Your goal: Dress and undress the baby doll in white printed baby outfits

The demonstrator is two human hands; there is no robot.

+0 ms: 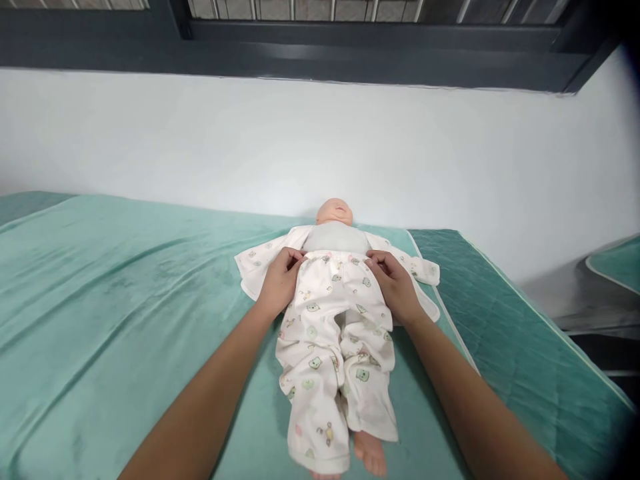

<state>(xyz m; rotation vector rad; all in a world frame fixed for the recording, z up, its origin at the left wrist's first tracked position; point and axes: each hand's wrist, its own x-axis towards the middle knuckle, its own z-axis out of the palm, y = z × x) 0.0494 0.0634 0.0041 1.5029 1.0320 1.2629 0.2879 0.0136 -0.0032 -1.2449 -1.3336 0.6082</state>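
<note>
A baby doll (335, 211) lies on its back, its head toward the wall and its bare feet toward me. White printed pants (325, 320) cover its legs up to the waist. Under its arms and sides a matching printed jacket (267, 257) is spread open, leaving a pale grey-white torso visible. My left hand (283, 277) pinches the waistband at the left side. At the right side my right hand (393, 280) grips the same waistband between thumb and fingers.
A green sheet (125, 300) with wrinkles lies under the doll, beside a darker quilted green pad (520, 333) at the right. Behind them rises a white wall (300, 147) below a dark barred window frame (350, 57).
</note>
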